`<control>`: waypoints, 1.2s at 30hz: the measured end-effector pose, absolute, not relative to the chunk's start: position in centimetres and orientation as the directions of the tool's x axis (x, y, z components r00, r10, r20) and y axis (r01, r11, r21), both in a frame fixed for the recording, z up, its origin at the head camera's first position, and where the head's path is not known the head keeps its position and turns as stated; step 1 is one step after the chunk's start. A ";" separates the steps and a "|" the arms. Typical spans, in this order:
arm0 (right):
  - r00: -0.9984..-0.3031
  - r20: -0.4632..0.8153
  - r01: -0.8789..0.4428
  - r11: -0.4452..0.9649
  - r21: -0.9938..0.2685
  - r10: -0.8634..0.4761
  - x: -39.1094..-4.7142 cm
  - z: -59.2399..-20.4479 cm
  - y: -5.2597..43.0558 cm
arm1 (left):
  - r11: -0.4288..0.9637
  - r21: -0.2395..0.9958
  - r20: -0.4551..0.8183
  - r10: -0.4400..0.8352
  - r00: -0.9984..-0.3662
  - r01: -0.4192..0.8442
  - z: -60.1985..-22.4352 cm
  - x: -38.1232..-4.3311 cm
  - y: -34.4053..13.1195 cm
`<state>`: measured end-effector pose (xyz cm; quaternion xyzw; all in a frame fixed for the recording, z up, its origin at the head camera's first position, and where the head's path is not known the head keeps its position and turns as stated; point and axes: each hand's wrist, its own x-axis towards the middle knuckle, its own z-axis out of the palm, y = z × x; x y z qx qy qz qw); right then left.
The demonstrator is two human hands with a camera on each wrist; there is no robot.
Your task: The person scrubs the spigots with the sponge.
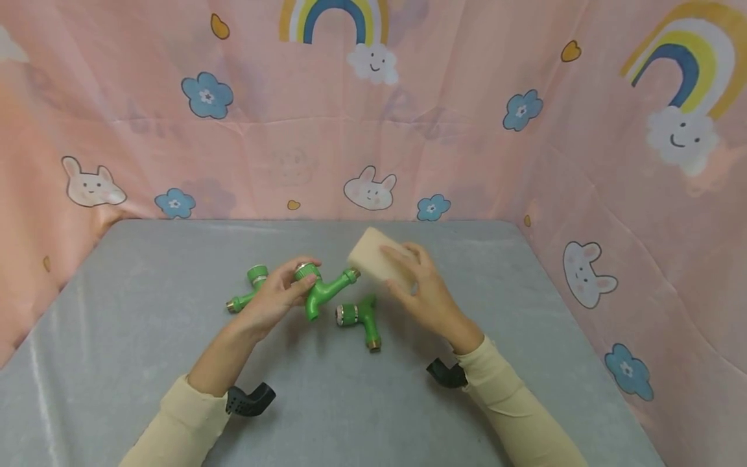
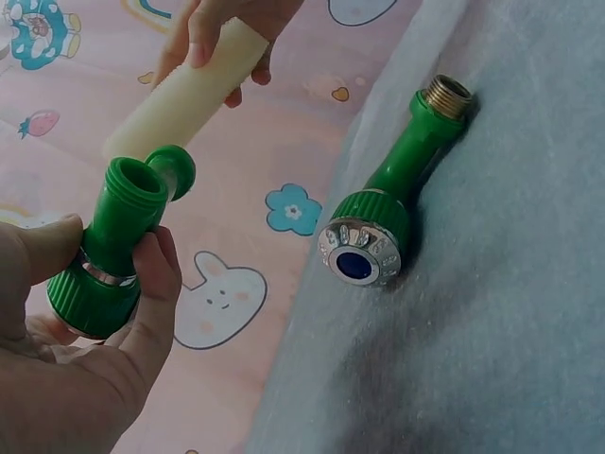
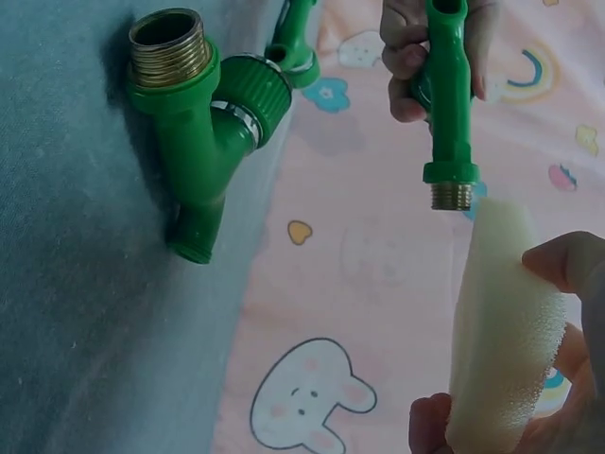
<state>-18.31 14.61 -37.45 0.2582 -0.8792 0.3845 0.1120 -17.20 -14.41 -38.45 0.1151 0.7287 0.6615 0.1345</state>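
My left hand (image 1: 279, 292) grips a green faucet (image 1: 324, 292) by its ribbed knob, holding it above the table. The faucet's brass threaded end points right, toward a cream sponge (image 1: 379, 257). That sponge is pinched between thumb and fingers of my right hand (image 1: 428, 290). In the right wrist view the sponge's top edge (image 3: 499, 213) sits right at the brass thread (image 3: 451, 196). Below and between the hands, a second green faucet (image 1: 366, 321) lies on the table, knob to the left. A third green faucet (image 1: 251, 292) lies behind my left hand, partly hidden by it.
The grey cloth-covered table (image 1: 350, 415) reaches back to a pink patterned curtain (image 1: 262, 149), which also rises along the right side. Black curved pieces (image 1: 252, 399) stick out from both sleeve cuffs, over the table.
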 end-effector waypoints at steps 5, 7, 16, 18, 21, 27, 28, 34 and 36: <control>-0.848 0.387 -0.530 0.572 -0.627 -0.362 -18.3 -37.3 14.7 | 0.123 0.992 -0.021 0.317 -0.948 0.019 -38.6 -17.3 -14.6; -0.851 0.382 -0.525 0.576 -0.627 -0.360 -18.4 -37.3 14.8 | 0.131 0.991 -0.025 0.312 -0.950 0.017 -38.8 -17.4 -14.7; -0.851 0.374 -0.525 0.579 -0.623 -0.369 -18.5 -37.4 14.8 | 0.197 0.978 -0.119 0.245 -0.962 -0.071 -40.3 -18.1 -15.4; -0.853 0.370 -0.522 0.578 -0.627 -0.368 -18.5 -37.4 14.8 | 0.202 0.974 -0.148 0.224 -0.963 -0.102 -40.8 -18.3 -15.5; -0.853 0.367 -0.522 0.576 -0.630 -0.371 -18.4 -37.3 14.7 | 0.215 0.965 -0.194 0.205 -0.959 -0.149 -41.5 -18.5 -15.6; -0.857 0.360 -0.515 0.581 -0.631 -0.368 -18.2 -37.3 14.6 | 0.264 0.953 -0.213 0.239 -0.948 -0.147 -42.7 -18.7 -15.6; -0.858 0.359 -0.513 0.583 -0.630 -0.367 -18.1 -37.3 14.6 | 0.276 0.952 -0.204 0.246 -0.947 -0.133 -42.9 -18.8 -15.6; -0.859 0.354 -0.511 0.583 -0.631 -0.369 -18.1 -37.4 14.5 | 0.359 0.932 -0.160 0.264 -0.951 -0.057 -43.0 -18.8 -15.5; -0.860 0.351 -0.510 0.582 -0.633 -0.371 -18.1 -37.5 14.5 | 0.418 0.908 -0.158 0.260 -0.953 -0.037 -42.9 -18.7 -15.6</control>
